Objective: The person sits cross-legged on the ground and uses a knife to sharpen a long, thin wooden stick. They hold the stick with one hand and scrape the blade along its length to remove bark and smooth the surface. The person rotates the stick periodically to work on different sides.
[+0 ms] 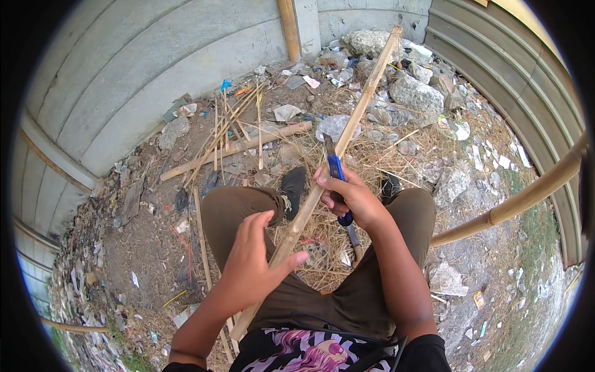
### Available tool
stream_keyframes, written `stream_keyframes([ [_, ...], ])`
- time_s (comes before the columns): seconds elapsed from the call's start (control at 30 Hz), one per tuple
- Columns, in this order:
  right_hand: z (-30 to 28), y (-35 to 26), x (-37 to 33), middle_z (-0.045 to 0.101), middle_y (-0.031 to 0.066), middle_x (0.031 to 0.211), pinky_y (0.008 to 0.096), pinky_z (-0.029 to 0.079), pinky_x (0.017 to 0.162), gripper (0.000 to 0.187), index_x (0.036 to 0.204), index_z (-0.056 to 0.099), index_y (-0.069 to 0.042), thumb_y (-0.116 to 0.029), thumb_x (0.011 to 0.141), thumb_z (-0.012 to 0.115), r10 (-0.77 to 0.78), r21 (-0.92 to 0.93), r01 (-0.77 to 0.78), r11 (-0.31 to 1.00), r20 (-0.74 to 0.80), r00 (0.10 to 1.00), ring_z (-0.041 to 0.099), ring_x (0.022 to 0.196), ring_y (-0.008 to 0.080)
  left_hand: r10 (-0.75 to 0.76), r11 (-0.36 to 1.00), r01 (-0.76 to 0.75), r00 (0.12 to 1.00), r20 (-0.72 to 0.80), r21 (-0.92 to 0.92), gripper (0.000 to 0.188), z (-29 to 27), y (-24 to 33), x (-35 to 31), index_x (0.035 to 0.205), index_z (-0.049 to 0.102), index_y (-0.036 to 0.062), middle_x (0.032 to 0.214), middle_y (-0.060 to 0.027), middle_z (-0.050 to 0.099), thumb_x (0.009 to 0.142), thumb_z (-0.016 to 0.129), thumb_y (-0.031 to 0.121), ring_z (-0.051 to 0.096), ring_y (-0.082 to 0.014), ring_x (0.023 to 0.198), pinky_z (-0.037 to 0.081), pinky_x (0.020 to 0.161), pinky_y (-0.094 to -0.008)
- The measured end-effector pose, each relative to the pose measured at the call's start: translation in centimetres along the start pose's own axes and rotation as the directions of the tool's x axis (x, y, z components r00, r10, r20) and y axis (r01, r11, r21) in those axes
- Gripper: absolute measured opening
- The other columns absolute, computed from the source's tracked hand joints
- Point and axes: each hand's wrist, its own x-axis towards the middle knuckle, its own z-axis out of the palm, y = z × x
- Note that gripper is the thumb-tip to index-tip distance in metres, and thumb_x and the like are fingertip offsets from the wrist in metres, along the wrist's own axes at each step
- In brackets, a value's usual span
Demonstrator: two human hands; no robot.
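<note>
A long, pale bamboo strip (365, 99) slants across my lap, from beside my left forearm up to the far right. My right hand (359, 199) is closed around a blue box cutter (335, 168), its blade extended and pointing away from me. The fingertips of that hand also pinch the strip near its middle. My left hand (251, 273) is open, thumb and fingers apart, at the near part of the strip; the thumb reaches over it. Whether the palm touches the wood I cannot tell. Between my legs lies a narrow grey blade-like piece (354, 237), partly hidden.
Several thin bamboo sticks (226, 127) lean across a thicker pole (279, 134) ahead on the left. Rubble rocks (416, 93) and litter lie far right. A bamboo pole (520, 201) slants in from the right. Concrete panels (186, 56) and a ribbed wall (502, 68) enclose the ground.
</note>
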Motion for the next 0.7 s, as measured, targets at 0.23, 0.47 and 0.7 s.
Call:
stream_keyframes([
  [0.23,-3.4,1.8,0.8,0.035,-0.0054,0.053,0.0238,0.025,0.041,0.019,0.106,0.055,-0.005,-0.020,0.094,0.059,-0.232,0.275,0.286,0.918,-0.215,0.949,0.033,0.043,0.0056,-0.037,0.182,0.708,0.698,0.715,-0.682,0.032,6.6,-2.5,5.7,0.103,0.054,0.0065,0.067,0.0036,0.047,0.107,0.046,0.037,0.040,-0.0044,0.047,0.039,0.042,-0.0214],
  [0.47,-3.9,8.5,-0.5,0.054,0.0069,0.055,0.0356,0.039,0.044,0.022,0.072,0.053,-0.005,-0.015,0.080,0.071,-0.659,-0.859,0.194,0.473,-0.200,0.725,0.054,0.045,0.0246,-0.204,0.204,0.578,0.814,0.543,-0.790,0.029,7.6,-0.9,6.0,0.103,0.052,0.0069,0.068,-0.0026,0.050,0.108,0.044,0.034,0.041,-0.0050,0.045,0.037,0.038,-0.0220],
  [0.7,-1.7,9.4,-0.9,0.057,0.0086,0.057,0.0403,0.047,0.045,0.019,0.074,0.055,-0.009,-0.011,0.075,0.074,-0.820,-0.969,0.215,0.118,0.027,0.572,0.060,0.048,0.0295,-0.251,0.285,0.541,0.839,0.483,-0.791,0.028,9.0,-1.3,5.1,0.107,0.049,0.0067,0.074,-0.0041,0.054,0.108,0.042,0.034,0.041,-0.0054,0.045,0.037,0.038,-0.0221],
])
